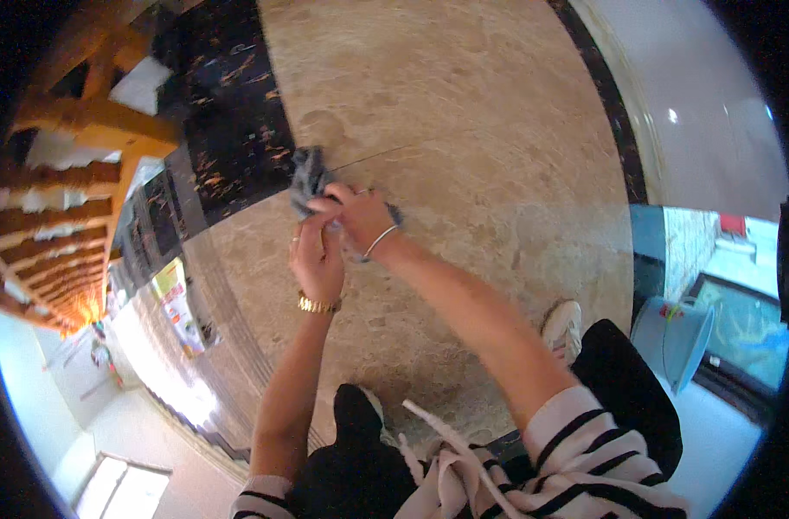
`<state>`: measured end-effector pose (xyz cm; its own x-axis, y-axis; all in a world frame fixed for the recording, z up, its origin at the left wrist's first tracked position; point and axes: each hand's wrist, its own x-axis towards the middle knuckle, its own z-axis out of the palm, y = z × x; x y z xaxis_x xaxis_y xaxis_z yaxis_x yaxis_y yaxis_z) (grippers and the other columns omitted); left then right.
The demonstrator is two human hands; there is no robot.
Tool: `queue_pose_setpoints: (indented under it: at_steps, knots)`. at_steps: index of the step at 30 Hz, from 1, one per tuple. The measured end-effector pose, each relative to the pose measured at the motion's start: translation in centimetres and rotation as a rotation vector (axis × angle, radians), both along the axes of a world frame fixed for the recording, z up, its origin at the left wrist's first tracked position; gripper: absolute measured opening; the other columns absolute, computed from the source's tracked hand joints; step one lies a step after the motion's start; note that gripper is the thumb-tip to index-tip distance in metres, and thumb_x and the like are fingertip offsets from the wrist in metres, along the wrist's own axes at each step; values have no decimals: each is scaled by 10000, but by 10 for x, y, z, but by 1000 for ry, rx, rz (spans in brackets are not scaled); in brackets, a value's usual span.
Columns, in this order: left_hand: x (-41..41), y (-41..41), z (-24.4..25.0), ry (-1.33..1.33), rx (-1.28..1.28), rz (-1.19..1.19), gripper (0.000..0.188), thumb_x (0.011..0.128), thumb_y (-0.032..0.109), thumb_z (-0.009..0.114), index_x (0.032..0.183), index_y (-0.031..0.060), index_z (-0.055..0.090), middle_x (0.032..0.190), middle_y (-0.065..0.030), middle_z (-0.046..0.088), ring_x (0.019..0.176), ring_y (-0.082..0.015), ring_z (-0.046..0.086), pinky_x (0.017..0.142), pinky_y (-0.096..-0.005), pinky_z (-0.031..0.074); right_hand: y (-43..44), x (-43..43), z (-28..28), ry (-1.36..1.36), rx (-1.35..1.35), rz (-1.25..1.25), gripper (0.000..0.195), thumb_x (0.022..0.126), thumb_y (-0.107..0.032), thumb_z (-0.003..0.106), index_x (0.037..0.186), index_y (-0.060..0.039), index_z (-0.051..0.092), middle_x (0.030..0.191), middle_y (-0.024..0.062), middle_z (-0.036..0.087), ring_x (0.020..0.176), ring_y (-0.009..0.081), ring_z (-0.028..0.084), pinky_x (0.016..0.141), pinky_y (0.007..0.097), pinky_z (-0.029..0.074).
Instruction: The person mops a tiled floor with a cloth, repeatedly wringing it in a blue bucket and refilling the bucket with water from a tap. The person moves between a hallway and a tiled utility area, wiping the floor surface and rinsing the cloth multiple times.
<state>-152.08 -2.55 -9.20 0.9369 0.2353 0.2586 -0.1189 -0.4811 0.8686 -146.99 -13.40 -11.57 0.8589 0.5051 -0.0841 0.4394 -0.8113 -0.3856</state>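
A crumpled grey cloth (308,172) is bunched above the beige marble-look floor, near the corner of a dark stone panel. My right hand (366,219), with a thin pale bracelet at the wrist, grips the cloth; parts of it show beyond the knuckles and below the palm. My left hand (318,258), wearing a gold watch (318,304) and a ring, pinches at the cloth close beside the right fingers. The fingertips of both hands meet there, and slight blur hides exactly which folds each one holds.
A wooden balustrade (112,130) runs along the left, by polished stone steps (232,311). The dark speckled stone panel (239,117) lies ahead left. A light-blue bucket (683,344) stands at the right, behind my bent knee. My pale shoe (564,327) rests on the floor (472,130).
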Motion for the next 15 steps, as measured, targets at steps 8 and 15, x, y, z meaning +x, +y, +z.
queue_pose_setpoints:
  at_steps: [8, 15]
  knots:
    - [-29, -24, -29, -27, -32, -261, 261, 755, -101, 569, 899, 90, 670, 912, -70, 675, 846, -242, 622, 731, -348, 474, -191, -139, 11, -312, 486, -896, 728, 624, 21, 568, 1336, -18, 420, 1220, 198, 502, 1164, 373, 470, 1034, 438, 367]
    - [-46, -37, -30, 21, -91, -231, 226, 763, -99, 565, 887, 67, 654, 891, -93, 664, 823, -249, 621, 721, -344, 479, -285, -326, -26, -106, -268, -1498, 781, 662, -18, 590, 1402, -50, 342, 1283, 264, 411, 1175, 443, 429, 988, 477, 402]
